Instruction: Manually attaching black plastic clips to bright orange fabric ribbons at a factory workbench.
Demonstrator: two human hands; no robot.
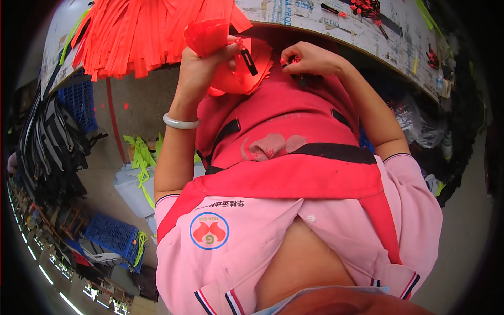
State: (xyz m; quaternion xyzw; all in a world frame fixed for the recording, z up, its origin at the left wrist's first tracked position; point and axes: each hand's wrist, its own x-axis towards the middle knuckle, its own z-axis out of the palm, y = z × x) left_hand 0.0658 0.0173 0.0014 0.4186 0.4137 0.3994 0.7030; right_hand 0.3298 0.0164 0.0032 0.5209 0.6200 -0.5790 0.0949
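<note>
Orange-red fabric piece: folded, thin, bright neon; held up just below the edge of the surface, at about 11 o'clock from frame centre. More pieces of the same fabric lie stacked in the lap directly beneath it, resting on the red apron.

Black strap tab: small, narrow, dark; hangs tilted against the fabric, just beside the left thumb.

Left hand: raised, forearm nearly vertical, fingers clenched on the folded fabric piece. A pale bangle circles the wrist.

Right hand: at 12 o'clock, elbow bent outward toward 3 o'clock, fingertips pinched together on a small red-and-dark item too small to identify, at the right edge of the lap stack.

Surroundings, outward:
- Bundle of orange-red strips, hanging over the surface edge at 10 o'clock.
- Small red and black parts on the surface at 1 o'clock.
- Blue crates, at 9 o'clock and at 7 o'clock.
- Neon-yellow straps on the floor, 9 o'clock.
- Dark straps heaped at far 9 o'clock.
</note>
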